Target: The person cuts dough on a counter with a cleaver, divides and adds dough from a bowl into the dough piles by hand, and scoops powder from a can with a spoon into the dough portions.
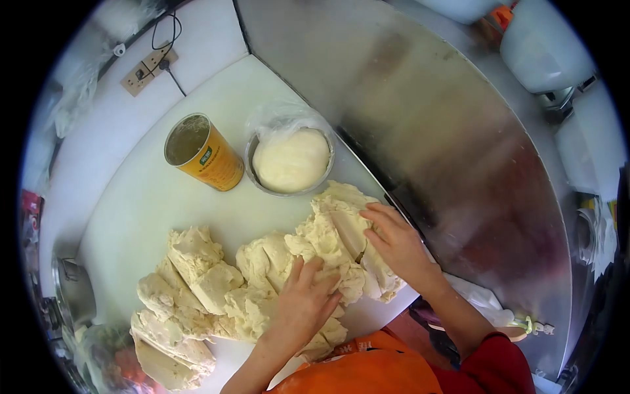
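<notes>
Toward the far left, we have a broad bare stretch of pale worktop point(121, 213), running up to the white wall. On the right our room is tighter: a stained metal panel point(453, 138) borders the surface, and our right hand point(397, 246) is near that border. The far side is partly taken by a yellow can point(213, 161), open at the top, and just beside it a metal bowl point(283, 193) with a smooth dough ball point(293, 161) under bunched plastic film point(279, 118). At the near edge, our orange apron point(364, 374) is close to the dough.

The rough, grooved dough mass point(207, 279) spreads across the near part of the worktop, directly beneath both hands. Our left hand point(308, 299) lies on its middle, fingers loosely spread, clasping nothing. Our right hand's fingers touch its right-hand portion, extended and likewise unclenched.
</notes>
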A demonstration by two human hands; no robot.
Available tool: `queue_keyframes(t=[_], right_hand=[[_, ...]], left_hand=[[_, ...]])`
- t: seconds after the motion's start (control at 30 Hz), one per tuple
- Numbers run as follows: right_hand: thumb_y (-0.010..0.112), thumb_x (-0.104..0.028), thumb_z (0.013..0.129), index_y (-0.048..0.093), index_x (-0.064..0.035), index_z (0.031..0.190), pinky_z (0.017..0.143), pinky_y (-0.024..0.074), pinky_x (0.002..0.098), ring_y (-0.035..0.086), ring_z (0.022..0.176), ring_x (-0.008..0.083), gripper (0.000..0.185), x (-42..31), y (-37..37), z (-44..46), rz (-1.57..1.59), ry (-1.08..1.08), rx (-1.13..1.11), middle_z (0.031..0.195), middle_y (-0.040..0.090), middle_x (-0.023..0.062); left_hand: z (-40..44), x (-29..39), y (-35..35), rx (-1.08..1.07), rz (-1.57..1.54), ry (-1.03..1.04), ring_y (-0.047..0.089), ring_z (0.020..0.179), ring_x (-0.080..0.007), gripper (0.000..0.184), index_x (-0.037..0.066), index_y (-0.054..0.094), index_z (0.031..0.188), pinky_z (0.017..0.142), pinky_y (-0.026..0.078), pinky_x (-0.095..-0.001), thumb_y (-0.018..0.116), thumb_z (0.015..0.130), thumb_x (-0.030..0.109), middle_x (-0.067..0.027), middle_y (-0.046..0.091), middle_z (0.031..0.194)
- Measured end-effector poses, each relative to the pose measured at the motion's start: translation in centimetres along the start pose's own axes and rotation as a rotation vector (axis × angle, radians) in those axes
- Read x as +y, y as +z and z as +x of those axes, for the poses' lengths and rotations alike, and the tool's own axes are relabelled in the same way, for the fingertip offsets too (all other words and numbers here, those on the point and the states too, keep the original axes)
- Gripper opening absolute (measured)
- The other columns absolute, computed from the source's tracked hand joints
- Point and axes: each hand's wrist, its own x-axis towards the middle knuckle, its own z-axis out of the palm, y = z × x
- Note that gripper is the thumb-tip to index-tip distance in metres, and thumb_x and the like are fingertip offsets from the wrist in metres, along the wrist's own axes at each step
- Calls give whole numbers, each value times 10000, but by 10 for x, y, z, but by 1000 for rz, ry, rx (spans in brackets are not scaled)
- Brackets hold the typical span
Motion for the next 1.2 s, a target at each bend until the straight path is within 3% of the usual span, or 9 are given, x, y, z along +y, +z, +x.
queue_keyframes(t=[0.13,0.23,0.33,0.43,0.53,0.73,0.93,1.03,1.2], right_hand=[[635,-180,879,476,-5,1311,986,432,386,514,1205,342,492,-20,12,51,-17,-72,-37,1317,510,198],[687,-313,836,359,66,1369,1031,382,413,439,1278,365,731,-19,36,103,-205,-139,-25,1374,441,248],[738,-452,749,294,118,1381,1061,332,421,390,1300,379,960,-24,54,141,-394,14,-122,1391,398,272],[761,-513,682,295,125,1368,1044,324,409,390,1271,365,1047,-17,73,158,-680,-79,-76,1357,415,250],[783,-493,647,290,131,1356,1009,335,394,425,1205,345,1065,-23,68,167,-711,-46,-185,1291,448,240],[820,-477,575,347,127,1303,934,371,370,505,1085,309,1057,-11,62,181,-868,-246,-286,1162,536,208],[838,-371,560,435,37,1223,910,394,364,526,1074,282,876,-7,68,179,-832,-212,-190,1159,557,171],[793,-250,625,417,42,1310,953,408,400,503,1170,312,834,-8,64,180,-684,-130,-190,1187,564,182],[763,-200,614,503,-28,1206,889,478,415,594,1067,339,669,0,53,197,-397,-11,-234,1104,629,198]], left_hand=[[23,2,-45,81,180,54,562,1087,-371,453,60,604,1175,886,497,-413,743,749,123,-180,490,1309],[43,-21,-59,36,161,-31,555,1111,-357,461,26,562,1222,878,495,-414,705,800,142,-165,523,1283],[62,-48,-58,0,171,-108,559,1111,-336,479,-14,529,1241,889,487,-412,683,825,168,-164,536,1266],[79,-68,-56,-4,229,-109,552,1118,-347,502,-21,511,1250,901,483,-409,687,816,161,-166,523,1275],[95,-87,-48,69,286,-17,516,1165,-353,565,-22,473,1278,927,468,-404,707,789,138,-167,484,1313],[131,-116,-25,177,351,162,397,1286,-363,749,-2,390,1349,1004,414,-419,760,708,116,-178,423,1352],[142,-123,-10,144,387,99,361,1316,-361,839,56,378,1385,998,436,-424,795,664,164,-186,374,1383],[144,-122,-8,122,425,33,350,1324,-354,862,71,369,1398,952,485,-407,800,660,179,-181,352,1398],[149,-125,3,150,496,-16,343,1327,-345,862,69,353,1411,895,533,-366,793,680,192,-172,349,1396]])
